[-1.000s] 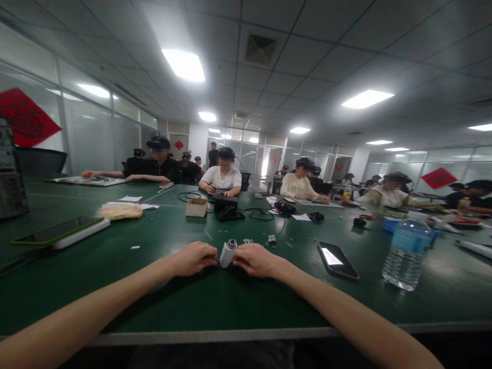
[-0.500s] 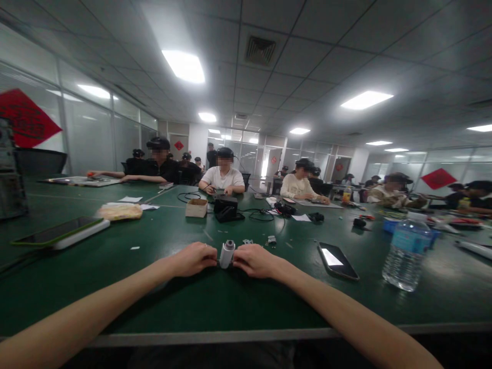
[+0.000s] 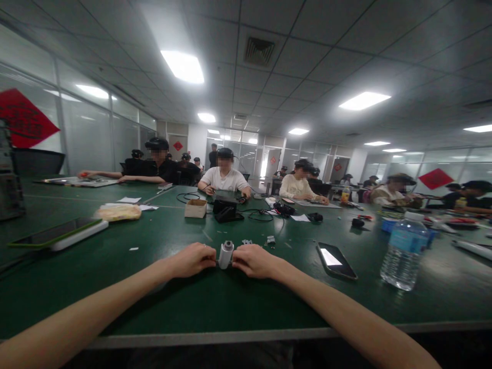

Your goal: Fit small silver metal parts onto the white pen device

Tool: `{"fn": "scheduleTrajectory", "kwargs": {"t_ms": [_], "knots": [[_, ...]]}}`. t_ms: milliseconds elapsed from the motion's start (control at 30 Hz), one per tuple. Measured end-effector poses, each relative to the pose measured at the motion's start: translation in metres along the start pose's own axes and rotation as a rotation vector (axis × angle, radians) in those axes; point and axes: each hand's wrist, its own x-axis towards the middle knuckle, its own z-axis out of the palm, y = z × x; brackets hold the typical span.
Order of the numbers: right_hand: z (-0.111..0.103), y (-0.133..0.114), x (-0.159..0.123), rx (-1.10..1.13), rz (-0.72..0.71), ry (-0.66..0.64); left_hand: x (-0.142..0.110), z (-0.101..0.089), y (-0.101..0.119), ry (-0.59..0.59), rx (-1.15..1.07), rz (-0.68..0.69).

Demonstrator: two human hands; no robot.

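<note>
One green table bears the work. At far left, a red sign carries dark writing, too blurred to read; the bottle has a blue label, no brand legible. The left hand and right hand bend their fingertips in at the cylinder; whether they clamp on it, I cannot tell. The phone shows no legible text. The cylinder, roughly upright between the hands, looks mid-work; beyond, loose metal bits lie apart, their part in it unclear.
</note>
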Motion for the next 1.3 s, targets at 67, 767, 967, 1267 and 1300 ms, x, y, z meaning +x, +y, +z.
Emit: {"fn": "scheduleTrajectory", "kwargs": {"t_ms": [67, 767, 967, 1267, 1300], "knots": [[-0.0004, 0.0001, -0.0001, 0.009, -0.003, 0.002, -0.0004, -0.0010, 0.0012, -0.001, 0.002, 0.002], [-0.0001, 0.0003, 0.0005, -0.017, -0.009, 0.006, -0.0007, -0.0033, 0.0049, -0.015, 0.008, -0.017], [0.0008, 0.0013, 0.0008, -0.025, -0.008, -0.003, -0.0006, -0.0009, 0.0019, -0.008, 0.003, -0.012], [-0.0021, -0.0002, 0.0000, -0.006, -0.002, -0.007, -0.0014, -0.0011, 0.0017, -0.006, -0.015, -0.003], [-0.0018, 0.0002, -0.0001, -0.005, -0.002, -0.007, -0.0013, -0.0010, 0.0019, -0.008, -0.012, -0.005]]}}
